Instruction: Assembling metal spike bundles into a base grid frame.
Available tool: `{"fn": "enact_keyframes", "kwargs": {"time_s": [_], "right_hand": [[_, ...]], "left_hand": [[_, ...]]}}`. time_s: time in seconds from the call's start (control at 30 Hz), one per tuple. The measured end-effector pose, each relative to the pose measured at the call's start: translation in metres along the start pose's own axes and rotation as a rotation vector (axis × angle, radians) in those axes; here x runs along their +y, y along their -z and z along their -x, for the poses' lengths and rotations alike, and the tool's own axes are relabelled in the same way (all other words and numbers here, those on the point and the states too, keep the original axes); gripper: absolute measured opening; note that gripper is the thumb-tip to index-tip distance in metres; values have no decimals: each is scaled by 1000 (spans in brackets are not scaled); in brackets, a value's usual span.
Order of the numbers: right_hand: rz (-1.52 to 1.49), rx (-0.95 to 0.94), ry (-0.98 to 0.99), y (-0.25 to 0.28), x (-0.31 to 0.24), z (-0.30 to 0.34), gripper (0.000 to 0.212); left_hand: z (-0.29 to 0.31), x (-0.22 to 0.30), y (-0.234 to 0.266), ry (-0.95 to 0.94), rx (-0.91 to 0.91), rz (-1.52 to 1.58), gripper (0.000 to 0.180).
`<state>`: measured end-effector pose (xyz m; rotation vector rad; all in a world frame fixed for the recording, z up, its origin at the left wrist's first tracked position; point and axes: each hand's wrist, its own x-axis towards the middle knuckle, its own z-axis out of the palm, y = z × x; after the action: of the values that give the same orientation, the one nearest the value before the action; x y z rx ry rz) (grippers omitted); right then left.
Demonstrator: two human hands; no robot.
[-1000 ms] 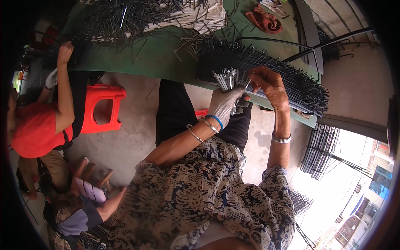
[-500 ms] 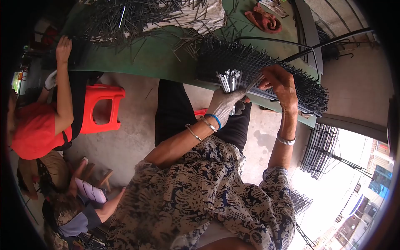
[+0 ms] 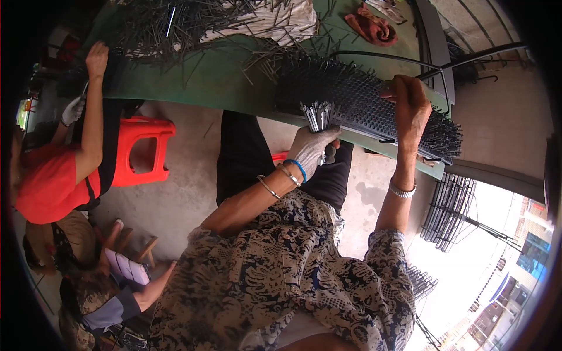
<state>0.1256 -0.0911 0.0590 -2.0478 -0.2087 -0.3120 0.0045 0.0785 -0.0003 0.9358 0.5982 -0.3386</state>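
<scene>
My left hand (image 3: 309,147), in a pale glove, is closed around a bundle of thin silvery metal rods (image 3: 317,116). The rods' upper ends stick out above the fist. My bare right hand (image 3: 412,108) hangs over a long black rack (image 3: 345,96) full of holes. Its thumb and fingertips are pinched together; what lies between them is too small to make out. Dark rods stand in dense rows along the rack's back and right end. The front rows nearest me show bare holes.
A green table (image 3: 205,88) carries a heap of loose dark rods (image 3: 175,29) and a reddish-brown cloth (image 3: 372,26). Black bars (image 3: 486,55) cross at the right. On the left are a red stool (image 3: 140,152) and a person in red (image 3: 52,178). Wire racks (image 3: 448,210) hang right.
My right hand has moved up and right, from beside the left hand to above the rack. My left hand has shifted slightly left and down with its bundle. The person in red has raised an arm.
</scene>
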Motion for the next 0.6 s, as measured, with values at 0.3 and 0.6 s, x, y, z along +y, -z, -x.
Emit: {"fn": "enact_keyframes", "kwargs": {"time_s": [0.3, 0.6], "right_hand": [[187, 59, 122, -21, 5, -9, 14], [139, -51, 172, -17, 7, -15, 14]], "left_hand": [[6, -3, -1, 135, -10, 76, 14], [9, 0, -2, 156, 0, 89, 13]]}}
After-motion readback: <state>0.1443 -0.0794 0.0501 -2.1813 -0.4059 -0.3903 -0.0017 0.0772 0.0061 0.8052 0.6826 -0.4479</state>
